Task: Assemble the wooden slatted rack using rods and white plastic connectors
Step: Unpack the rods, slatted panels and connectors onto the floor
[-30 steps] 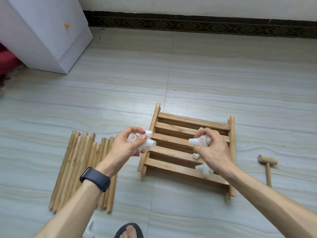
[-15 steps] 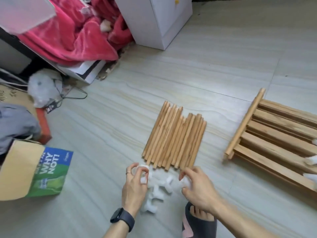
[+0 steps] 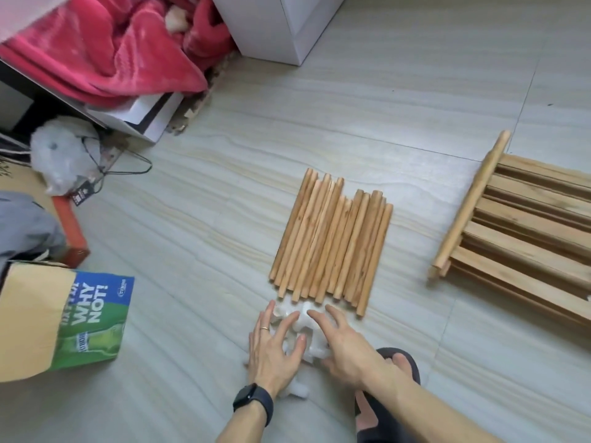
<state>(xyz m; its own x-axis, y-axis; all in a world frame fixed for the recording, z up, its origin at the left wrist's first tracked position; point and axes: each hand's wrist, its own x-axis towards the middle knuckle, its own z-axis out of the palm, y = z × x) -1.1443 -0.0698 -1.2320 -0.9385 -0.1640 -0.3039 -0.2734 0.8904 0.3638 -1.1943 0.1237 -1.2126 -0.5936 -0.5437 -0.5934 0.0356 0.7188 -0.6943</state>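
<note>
Several wooden rods (image 3: pixel 332 238) lie side by side on the floor. Just in front of their near ends sits a small heap of white plastic connectors (image 3: pixel 303 318). My left hand (image 3: pixel 271 350) lies spread over the heap's left part, fingers straight. From the right, my right hand (image 3: pixel 342 343) reaches in with straight fingers touching the connectors. Most of the heap is hidden under both hands. The wooden slatted rack (image 3: pixel 524 231) lies flat at the right edge, partly cut off.
A cardboard box (image 3: pixel 64 321) with green and blue print stands at the left. A pink blanket (image 3: pixel 105 46), a white cabinet (image 3: pixel 281 24) and clutter fill the upper left. My foot in a dark sandal (image 3: pixel 393 372) rests beside my right hand.
The view swung from the rack to the rods and the connector heap. The connectors pinched in my hands are now down, and both hands lie flat on the heap.
</note>
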